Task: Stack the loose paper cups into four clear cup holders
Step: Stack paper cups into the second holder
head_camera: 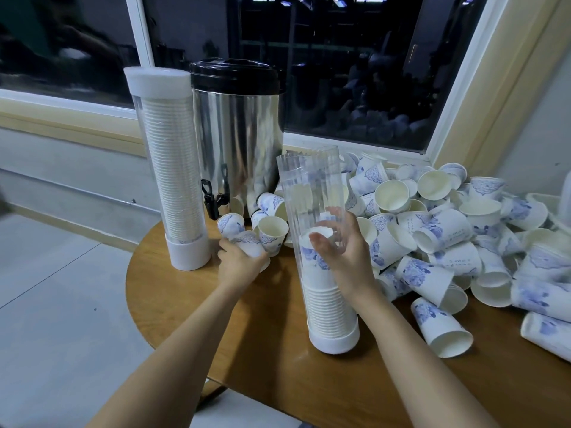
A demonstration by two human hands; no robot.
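A clear cup holder [312, 193] with a white base stands tilted on the round wooden table [253, 344], its lower part filled with stacked cups. My right hand [343, 254] wraps around its middle. My left hand [238, 261] grips a blue-patterned paper cup [251, 242] lying on its side near a few loose cups. A second cup holder [173, 168], full of white cups and capped, stands at the table's left edge. A large pile of loose paper cups [457, 230] covers the right side.
A steel drink dispenser [238, 134] with a black lid and spigot stands behind the cups against the window sill [61, 115]. The table's left edge drops to a tiled floor [61, 304].
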